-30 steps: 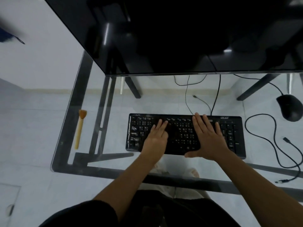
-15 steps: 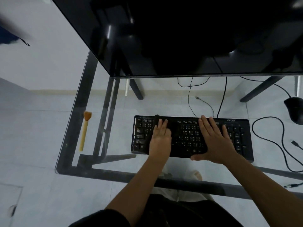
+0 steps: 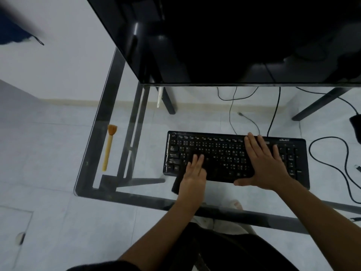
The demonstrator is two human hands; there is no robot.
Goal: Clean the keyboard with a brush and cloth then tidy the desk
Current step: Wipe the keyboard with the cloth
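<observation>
A black keyboard [image 3: 220,151] lies on the glass desk [image 3: 127,196] in front of me. My left hand [image 3: 195,173] presses flat on its lower left keys with a black cloth [image 3: 175,185] under the palm; a corner of the cloth hangs over the keyboard's front edge. On the right half of the keys, my right hand [image 3: 263,163] rests flat with fingers spread and holds nothing. A small brush [image 3: 108,149] with a yellow handle and orange bristles lies by itself near the desk's left edge.
A large dark monitor [image 3: 234,36] overhangs the back of the desk. A black mouse [image 3: 356,124] sits at the far right, with a looped black cable [image 3: 332,165] beside the keyboard. More cables run behind the keyboard. The floor shows through the glass.
My left hand has slid with the cloth from the keyboard's back rows toward its front edge. My right hand has stayed flat on the right half.
</observation>
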